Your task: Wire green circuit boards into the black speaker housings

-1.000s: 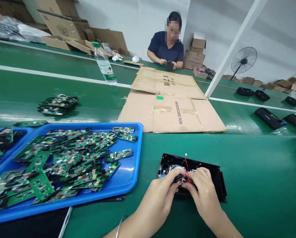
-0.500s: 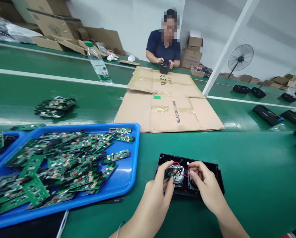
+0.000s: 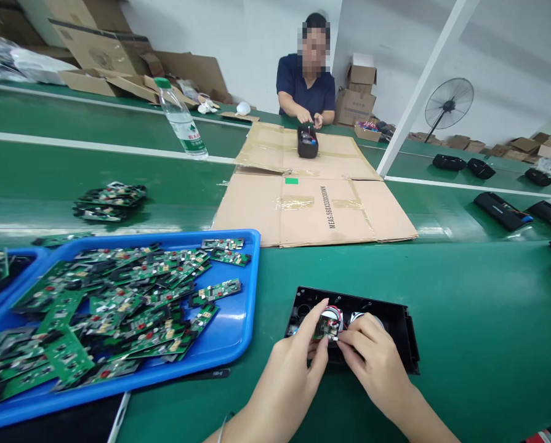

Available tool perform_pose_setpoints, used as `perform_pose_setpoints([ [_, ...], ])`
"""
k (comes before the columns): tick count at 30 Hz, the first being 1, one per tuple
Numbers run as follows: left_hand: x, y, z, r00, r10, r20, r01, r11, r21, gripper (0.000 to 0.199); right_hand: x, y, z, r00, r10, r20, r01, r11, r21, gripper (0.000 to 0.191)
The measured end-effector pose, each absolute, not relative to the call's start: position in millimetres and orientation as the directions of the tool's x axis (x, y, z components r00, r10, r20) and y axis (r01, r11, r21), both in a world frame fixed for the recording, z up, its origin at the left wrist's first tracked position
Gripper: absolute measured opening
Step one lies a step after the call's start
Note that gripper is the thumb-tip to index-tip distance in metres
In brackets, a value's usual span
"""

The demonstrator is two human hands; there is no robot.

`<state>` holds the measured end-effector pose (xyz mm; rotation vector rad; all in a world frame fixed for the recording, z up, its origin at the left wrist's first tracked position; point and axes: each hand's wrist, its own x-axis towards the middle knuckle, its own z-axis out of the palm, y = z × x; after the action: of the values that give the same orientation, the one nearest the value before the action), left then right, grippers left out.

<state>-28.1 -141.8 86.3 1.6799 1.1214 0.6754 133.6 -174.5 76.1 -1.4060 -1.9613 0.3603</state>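
Note:
A black speaker housing [image 3: 398,326] lies on the green table, with two round speakers inside, partly covered by my hands. My left hand [image 3: 298,357] grips a small green circuit board [image 3: 324,327] between thumb and fingers above the left speaker. Red wires curve over that speaker beside the board. My right hand [image 3: 372,351] is pinched at the board's right edge, on a small white connector [image 3: 335,338]. The right speaker is mostly hidden behind my right hand.
A blue tray [image 3: 250,295] full of circuit boards stands at the left, with a board pile [image 3: 111,202] behind it. Flattened cardboard [image 3: 303,212] lies ahead, a water bottle [image 3: 183,123] beyond. Across the table, a person [image 3: 306,83] handles a black housing [image 3: 307,141]. More black housings [image 3: 501,211] lie right.
My right hand has moved left and down, bringing the connector to the board. Across the table, the person's black housing now rests on the cardboard, nearer to me. The conveyed items at the sides have shifted slightly right.

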Motion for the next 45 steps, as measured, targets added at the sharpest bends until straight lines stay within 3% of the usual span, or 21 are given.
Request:
perform_pose_setpoints([
  [12, -27.4, -143.1, 85.6, 0.43, 0.903, -0.023, 0.453, -0.193, 0.87, 0.046, 126.2, -177.3, 71.1, -0.266, 0.829, 0.492, 0.847, 0.444, -0.291, 0.025],
  [14, -27.5, -142.5, 88.2, 0.429, 0.903, 0.02, 0.45, -0.233, 0.862, 0.042, 126.1, -176.9, 70.6, -0.24, 0.838, 0.489, 0.842, 0.431, -0.325, 0.026],
  [18, -29.0, -138.3, 95.2, 0.479, 0.876, 0.06, 0.359, -0.258, 0.897, 0.035, 130.7, -174.7, 74.6, -0.055, 0.931, 0.362, 0.731, 0.285, -0.621, 0.016],
  [20, -29.5, -137.0, 97.2, 0.5, 0.864, 0.062, 0.33, -0.257, 0.908, 0.034, 133.2, -173.4, 78.2, -0.028, 0.955, 0.294, 0.689, 0.232, -0.687, 0.02],
  [29, -28.6, -142.0, 87.7, 0.505, 0.841, 0.195, 0.311, -0.388, 0.868, 0.037, 128.6, -174.1, 70.9, -0.075, 0.942, 0.326, 0.769, 0.263, -0.583, 0.021],
  [37, -31.9, -133.6, 97.3, 0.489, 0.869, -0.074, 0.24, -0.053, 0.969, 0.027, 163.9, -171.2, 97.6, 0.044, 0.97, 0.241, 0.648, 0.155, -0.745, 0.02],
  [41, -33.9, -132.3, 99.3, 0.459, 0.87, -0.181, 0.228, 0.082, 0.97, 0.022, 202.2, -181.9, 109.7, 0.261, 0.9, 0.35, 0.733, 0.052, -0.679, 0.022],
  [43, -36.8, -129.5, 102.2, 0.441, 0.871, -0.218, 0.272, 0.102, 0.957, 0.023, 209.8, -187.5, 108.7, 0.249, 0.904, 0.347, 0.79, 0.017, -0.612, 0.029],
  [45, -40.7, -125.7, 106.8, 0.416, 0.878, -0.237, 0.384, 0.066, 0.921, 0.02, 208.6, -190.4, 104.9, 0.122, 0.947, 0.297, 0.856, 0.05, -0.514, 0.052],
])
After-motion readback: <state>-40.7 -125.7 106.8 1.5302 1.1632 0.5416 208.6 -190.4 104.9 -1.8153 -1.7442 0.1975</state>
